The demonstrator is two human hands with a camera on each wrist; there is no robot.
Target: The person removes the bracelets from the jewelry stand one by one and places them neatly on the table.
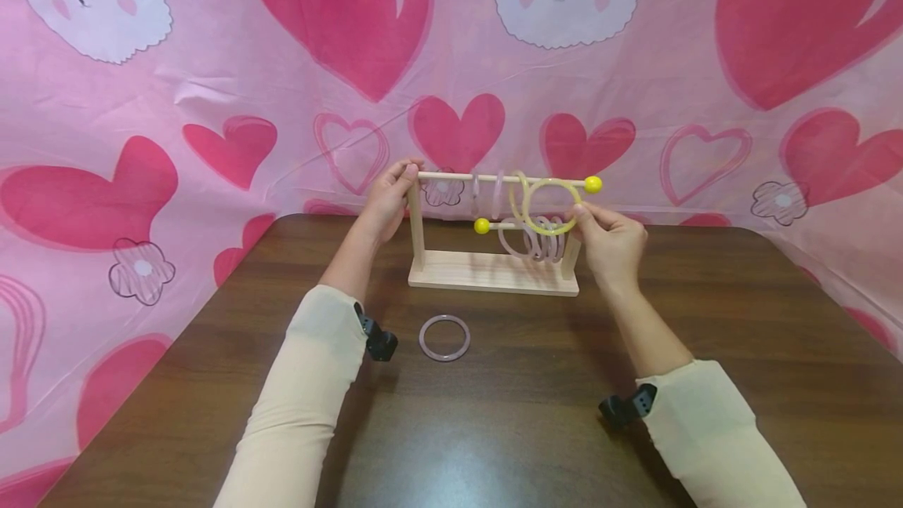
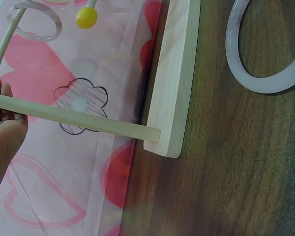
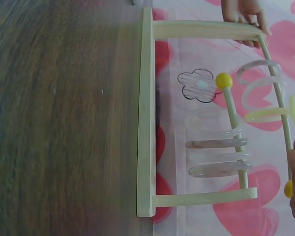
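Note:
A pale wooden bangle stand (image 1: 494, 282) has an upper and a lower rod, each tipped with a yellow ball. My left hand (image 1: 386, 198) grips the top of its left post (image 2: 78, 118), thumb at the corner where the upper rod begins. Between thumb and fingers, my right hand (image 1: 615, 245) pinches a yellow bangle (image 1: 553, 233) near the upper rod's ball end; the bangle overlaps that rod in the head view. Another yellow bangle (image 3: 265, 115) and two pale bangles (image 1: 498, 194) hang on the upper rod. Several pale, translucent bangles (image 3: 219, 169) hang on the lower rod.
One pale purple bangle (image 1: 422, 338) lies flat on the dark wooden table (image 1: 508, 390), in front of the stand. Behind the table hangs a pink cloth (image 1: 296, 139) printed with hearts. Black wrist cameras sit on both sleeves.

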